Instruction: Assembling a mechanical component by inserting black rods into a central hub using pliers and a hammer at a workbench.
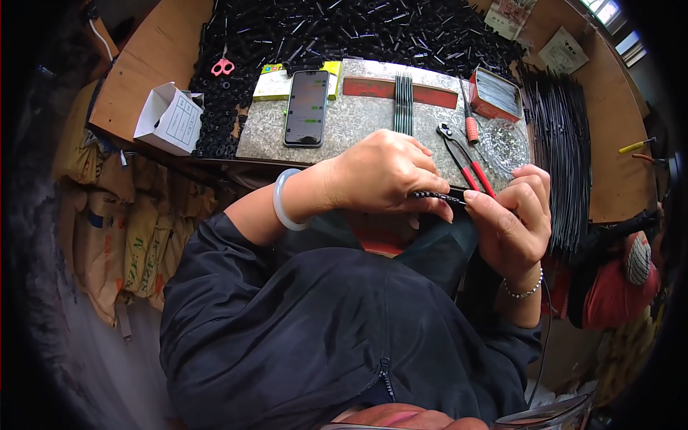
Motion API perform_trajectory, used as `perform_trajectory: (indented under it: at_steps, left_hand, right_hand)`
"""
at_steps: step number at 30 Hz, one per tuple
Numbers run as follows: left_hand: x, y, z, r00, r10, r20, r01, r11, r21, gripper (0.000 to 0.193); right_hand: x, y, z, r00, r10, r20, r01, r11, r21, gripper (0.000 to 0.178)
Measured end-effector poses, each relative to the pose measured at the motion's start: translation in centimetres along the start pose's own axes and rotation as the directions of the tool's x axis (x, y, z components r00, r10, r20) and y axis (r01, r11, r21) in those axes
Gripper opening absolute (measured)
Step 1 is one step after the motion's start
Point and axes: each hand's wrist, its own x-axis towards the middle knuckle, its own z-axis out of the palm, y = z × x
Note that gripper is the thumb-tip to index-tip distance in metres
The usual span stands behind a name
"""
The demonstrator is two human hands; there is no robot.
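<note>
In front of my chest, my left hand [390, 172] is closed on a thin dark ridged strip [432, 195] that sticks out between thumb and fingers. My right hand [512, 215] pinches at the strip's right end with thumb and forefinger; what sits between those fingertips is mostly hidden. Just beyond the hands, red-handled pliers [466, 161] lie on the grey speckled board [265, 132]. Several thin dark green rods [403, 107] lie side by side across a red bar [369, 87], past my left hand.
A phone [306, 107] leans on a yellow-green box [272, 84]. To the right are a screwdriver [471, 127], a glass dish [504, 147], a red box of pins [497, 94] and long black rods [562, 143]. Black parts [322, 32], pink scissors [223, 66] and a white box [168, 118] lie around the board.
</note>
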Motion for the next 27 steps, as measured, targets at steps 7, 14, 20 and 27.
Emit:
perform_trajectory:
  at_steps: [7,14,20,27]
  left_hand:
    - [0.1,0.4,-0.2,1.0,0.023,0.007,-0.023,0.998,0.053,0.031]
    - [0.1,0.4,-0.1,0.999,0.045,0.016,-0.046,0.997,0.058,0.033]
    - [0.3,0.2,0.0,0.998,0.057,0.005,-0.058,0.996,0.071,0.03]
    - [-0.4,-0.2,0.3,0.998,-0.021,0.061,0.019,0.999,0.029,0.037]
  right_hand:
    - [0.3,0.1,0.1,0.974,0.185,0.129,-0.214,0.937,0.276,0.023]
    - [0.7,0.4,0.1,0.996,0.036,0.077,-0.05,0.98,0.195,0.026]
    - [0.7,-0.5,0.6,0.986,0.129,0.106,-0.156,0.94,0.304,0.028]
    - [1.1,-0.8,1.6,0.978,0.126,0.166,-0.179,0.915,0.361,0.044]
